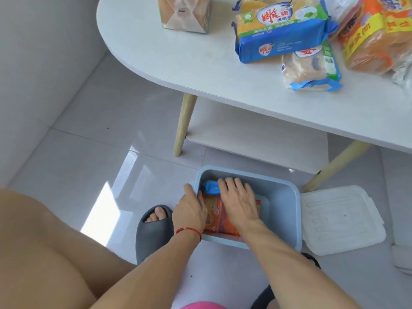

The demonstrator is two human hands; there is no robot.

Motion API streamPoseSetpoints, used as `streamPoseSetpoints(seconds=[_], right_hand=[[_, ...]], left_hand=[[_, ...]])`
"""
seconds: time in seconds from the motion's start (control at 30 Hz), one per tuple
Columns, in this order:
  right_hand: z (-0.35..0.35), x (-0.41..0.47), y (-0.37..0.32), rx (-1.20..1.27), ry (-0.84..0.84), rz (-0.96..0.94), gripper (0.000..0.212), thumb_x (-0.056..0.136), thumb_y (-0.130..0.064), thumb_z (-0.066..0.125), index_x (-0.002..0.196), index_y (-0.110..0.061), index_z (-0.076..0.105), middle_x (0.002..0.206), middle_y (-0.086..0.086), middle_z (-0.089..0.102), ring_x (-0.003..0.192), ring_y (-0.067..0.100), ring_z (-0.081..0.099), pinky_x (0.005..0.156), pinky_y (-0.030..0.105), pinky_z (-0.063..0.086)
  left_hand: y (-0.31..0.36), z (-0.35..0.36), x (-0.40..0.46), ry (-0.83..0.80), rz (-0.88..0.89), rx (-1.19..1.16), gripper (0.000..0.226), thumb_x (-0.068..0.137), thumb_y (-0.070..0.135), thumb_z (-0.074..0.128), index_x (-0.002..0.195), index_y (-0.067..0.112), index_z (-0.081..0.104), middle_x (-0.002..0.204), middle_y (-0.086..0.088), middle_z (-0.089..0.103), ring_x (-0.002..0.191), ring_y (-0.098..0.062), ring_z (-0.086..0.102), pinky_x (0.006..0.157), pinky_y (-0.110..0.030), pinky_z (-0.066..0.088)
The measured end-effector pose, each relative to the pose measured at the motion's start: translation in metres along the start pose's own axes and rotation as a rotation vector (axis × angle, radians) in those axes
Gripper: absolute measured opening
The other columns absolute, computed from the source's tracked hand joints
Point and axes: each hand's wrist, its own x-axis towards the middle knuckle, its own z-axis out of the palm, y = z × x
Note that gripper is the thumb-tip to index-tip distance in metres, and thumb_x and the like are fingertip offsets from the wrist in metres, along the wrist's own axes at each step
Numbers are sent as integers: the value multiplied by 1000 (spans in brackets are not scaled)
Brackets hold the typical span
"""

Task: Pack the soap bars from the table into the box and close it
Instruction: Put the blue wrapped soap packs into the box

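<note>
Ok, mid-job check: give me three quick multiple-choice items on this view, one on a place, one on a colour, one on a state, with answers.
1. Where is the white lid?
A. On the box
B. On the floor beside the box
C. On the table

2. What colour is the box?
A. Light blue
B. Red
C. Black

3. What is the right hand doing?
A. Lifting a pack off the table
B. Holding the lid
C. Lying flat on the orange soap pack inside the box

Answers: 1 B, the lid lies on the tiles right of the box. 2 A, its walls are pale blue. 3 C, the fingers are spread flat over the pack in the box.
</note>
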Motion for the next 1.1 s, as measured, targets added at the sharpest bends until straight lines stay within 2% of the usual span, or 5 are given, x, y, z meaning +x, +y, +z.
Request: streamPoseSetpoints(seconds=[0.2,0.4,0.57,0.77,1.1], right_hand=[[15,6,2,28,-51,26,62,73,8,63,132,-8,55,116,12,61,103,33,56,84,46,49],[12,11,2,79,-121,8,79,75,10,70,147,-5,41,138,15,49,124,32,49,105,46,45],[16,-9,15,41,-112,-65,109,42,24,75,145,3,45,131,22,54,117,38,57,102,46,51],[9,0,18,-17,-139,-145,92,56,25,69,143,9,44,124,25,56,112,39,56,97,48,52],[12,3,32,78,-98,-182,95,70,25,59,156,2,24,142,19,44,132,34,41,114,41,37]], left_hand=[[-6,7,1,27,4,-44,30,99,38,41,85,28,17,78,-13,66,69,-40,64,54,-35,36],[-6,7,1,35,12,-30,29,99,36,42,84,28,17,75,-10,65,66,-38,64,53,-34,35],[-6,7,2,43,10,-25,26,99,37,41,86,25,21,77,-12,66,68,-39,65,53,-34,36],[-3,4,0,33,15,-24,24,101,38,39,89,23,25,78,-11,66,68,-38,65,53,-36,42],[3,-2,-2,11,-5,21,22,101,37,41,92,21,29,80,-11,66,70,-37,65,56,-34,37]])
